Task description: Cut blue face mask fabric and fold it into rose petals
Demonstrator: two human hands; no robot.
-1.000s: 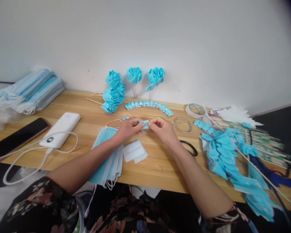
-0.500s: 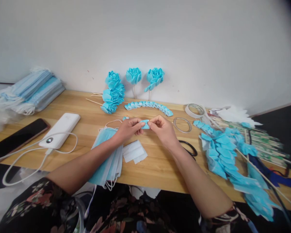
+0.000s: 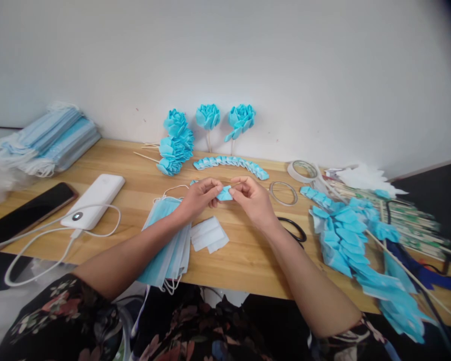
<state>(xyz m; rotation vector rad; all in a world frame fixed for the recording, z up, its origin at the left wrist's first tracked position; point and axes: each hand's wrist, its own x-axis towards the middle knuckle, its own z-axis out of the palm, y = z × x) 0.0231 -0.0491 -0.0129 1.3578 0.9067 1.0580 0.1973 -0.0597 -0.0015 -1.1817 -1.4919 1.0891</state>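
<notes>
Between my two hands is a small folded piece of blue mask fabric [image 3: 224,193]. My left hand [image 3: 203,193] pinches its left side, and my right hand [image 3: 248,194] grips its right edge between thumb and fingers. Below them lie cut pieces of pale fabric [image 3: 209,234] on the wooden table [image 3: 244,260]. Under my left forearm is a fanned stack of blue face masks [image 3: 167,248]. Just beyond my hands curves a pleated blue strip [image 3: 231,161]. Black-handled scissors [image 3: 293,229] are partly hidden by my right wrist.
Blue fabric roses [image 3: 208,117] on sticks stand by the wall, others lie piled beside them. Tape rolls [image 3: 302,171], blue petal strips [image 3: 340,230] and wrapped sticks [image 3: 413,220] sit right. Left are more masks [image 3: 52,140], a white power bank [image 3: 93,200] with cable and a phone [image 3: 30,215].
The fingers of both hands have shifted slightly on the blue piece, which now shows a different, more angled shape. My right fingers are a little more raised.
</notes>
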